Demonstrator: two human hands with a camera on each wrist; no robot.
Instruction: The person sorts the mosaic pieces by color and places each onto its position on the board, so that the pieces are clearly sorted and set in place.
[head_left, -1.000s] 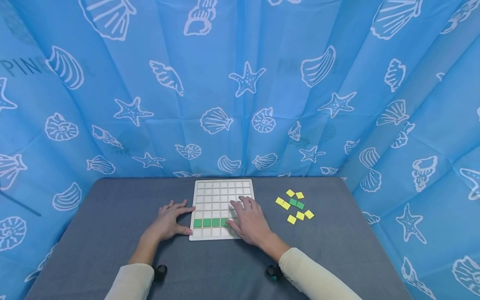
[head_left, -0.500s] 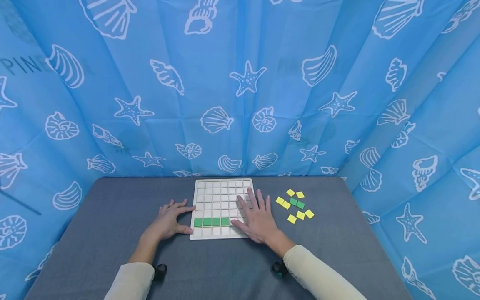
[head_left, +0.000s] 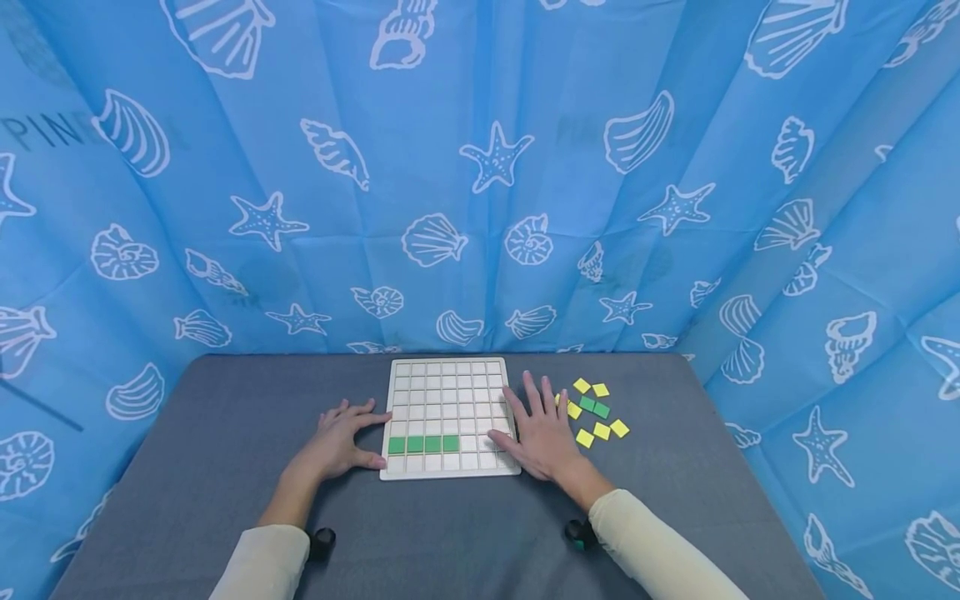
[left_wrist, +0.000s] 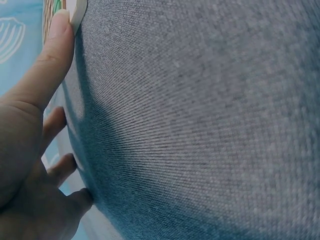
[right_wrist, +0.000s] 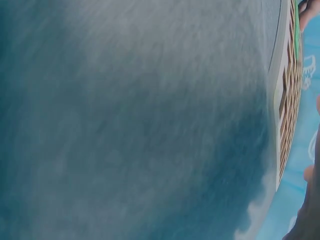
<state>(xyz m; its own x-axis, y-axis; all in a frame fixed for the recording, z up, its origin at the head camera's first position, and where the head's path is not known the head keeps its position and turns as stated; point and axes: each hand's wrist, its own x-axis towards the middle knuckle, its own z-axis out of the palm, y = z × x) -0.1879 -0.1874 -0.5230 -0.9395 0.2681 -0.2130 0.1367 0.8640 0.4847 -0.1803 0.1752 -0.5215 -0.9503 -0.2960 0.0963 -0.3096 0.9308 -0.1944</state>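
A white grid board lies on the grey table, with several green tiles side by side in its second row from the front. My left hand rests at the board's left edge, thumb and index fingertip touching the rim. In the left wrist view the thumb presses against the board's corner. Over the board's right edge is my right hand, fingers spread and nothing held. Part of a loose yellow tile is hidden behind its fingers. Only a sliver of this hand shows in the right wrist view.
To the right lie several loose yellow tiles and two green tiles on the grey cloth. A blue curtain with white shell prints hangs behind the table and along its sides.
My right hand has moved right, from over the board's right half to its right edge near the loose tiles, its fingers spreading. The left hand has stayed put.
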